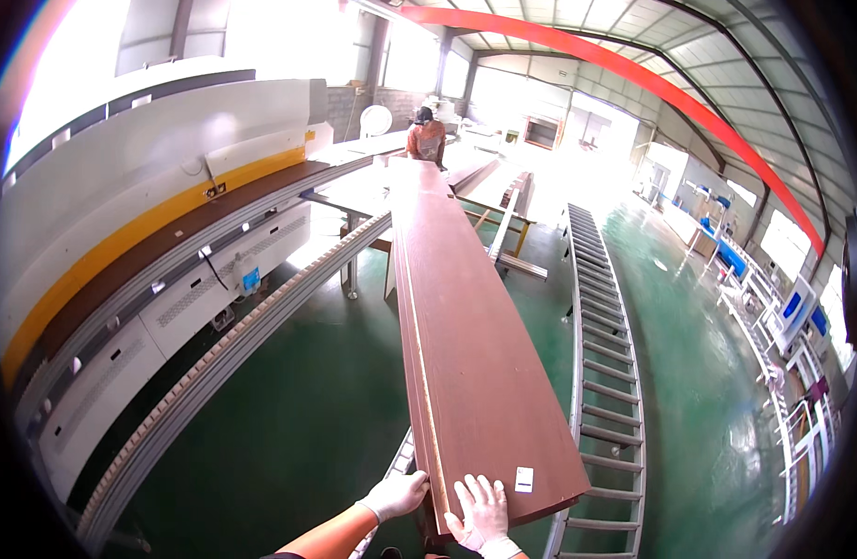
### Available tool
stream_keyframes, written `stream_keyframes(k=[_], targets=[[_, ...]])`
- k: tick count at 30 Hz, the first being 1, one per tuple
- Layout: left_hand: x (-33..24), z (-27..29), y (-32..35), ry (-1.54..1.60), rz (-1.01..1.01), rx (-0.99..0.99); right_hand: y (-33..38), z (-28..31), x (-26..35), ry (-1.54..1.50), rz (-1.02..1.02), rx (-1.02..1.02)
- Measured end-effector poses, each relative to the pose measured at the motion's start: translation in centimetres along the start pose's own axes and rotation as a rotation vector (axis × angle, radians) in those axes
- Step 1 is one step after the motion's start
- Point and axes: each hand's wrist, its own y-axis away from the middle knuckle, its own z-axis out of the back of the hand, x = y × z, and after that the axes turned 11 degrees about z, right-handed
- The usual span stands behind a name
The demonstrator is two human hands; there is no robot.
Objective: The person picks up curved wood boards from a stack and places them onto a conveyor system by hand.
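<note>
A stack of long reddish-brown panels (pixel 475 345) stretches from just in front of me to the far middle. The top one has a pale, raw strip along its left edge and a small white label (pixel 524 480) near its close end. My left hand (pixel 397 495), in a white glove, is closed on the left edge of the near end; its fingertips are partly hidden by the wood. Also gloved, my right hand (pixel 483 514) lies flat on top, fingers spread, beside the label. Another person (pixel 426 137) in an orange top stands at the far end.
Left of the panels runs a long white machine (pixel 205 149) with a yellow stripe and a rail (pixel 260 351). A roller conveyor (pixel 607 373) stands close on the right, over a green floor (pixel 689 391). Frames and blue equipment (pixel 731 259) line the right wall.
</note>
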Motion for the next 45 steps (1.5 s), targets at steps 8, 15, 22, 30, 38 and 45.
stream_keyframes(k=[8, 15, 22, 30, 38, 45], targets=[[3.9, -0.2, -0.2, -0.185, -0.282, -0.157, -1.1, 1.5, 1.6, 0.071, 0.06, -0.02], [4.4, 3.9, 5.1, -0.268, -0.18, 0.032, 0.6, 2.9, 6.4, -0.07, -0.006, 0.044], [4.1, -1.2, 8.9, 0.63, 0.153, -0.022, 3.2, 1.3, 5.0, -0.249, 0.114, 0.017], [-2.9, -0.7, 9.1, 0.967, 0.083, -0.101, 4.5, 1.7, -10.0, 0.178, -0.432, -0.098], [-1.4, -2.2, 8.2, 1.107, 0.073, -0.125, 4.0, -0.4, -15.7, 0.158, -0.734, -0.085], [-2.2, -1.7, 8.1, 1.072, 0.041, -0.152, 4.1, 0.1, -16.1, 0.144, -0.725, -0.125]])
